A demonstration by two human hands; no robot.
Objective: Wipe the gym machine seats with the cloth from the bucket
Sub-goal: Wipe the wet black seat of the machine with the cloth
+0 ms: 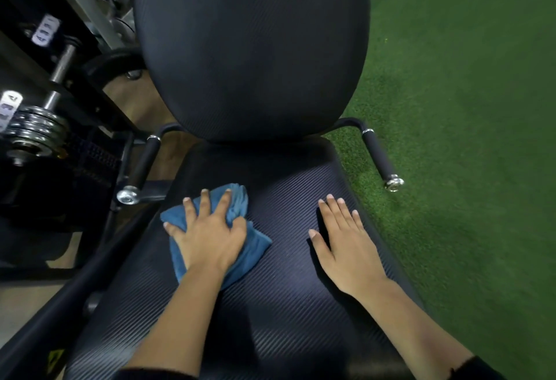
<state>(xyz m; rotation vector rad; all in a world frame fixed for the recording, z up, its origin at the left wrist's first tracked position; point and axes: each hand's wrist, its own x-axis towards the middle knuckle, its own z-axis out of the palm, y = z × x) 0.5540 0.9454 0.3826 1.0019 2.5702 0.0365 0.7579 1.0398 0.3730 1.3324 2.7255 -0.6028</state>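
Observation:
A blue cloth (240,254) lies bunched on the left part of a black textured machine seat (279,298). My left hand (207,230) presses down on the cloth with fingers spread; the forefinger bends a little into the folds. My right hand (346,241) rests flat on the bare seat to the right, fingers straight, holding nothing. The black backrest pad (252,48) rises behind the seat. No bucket is in view.
Two black padded handles with chrome ends flank the seat, the left handle (144,163) and the right handle (380,157). A weight stack with chrome plates (33,133) and the machine's black frame (75,283) stand at the left. Green turf (466,108) covers the floor at the right.

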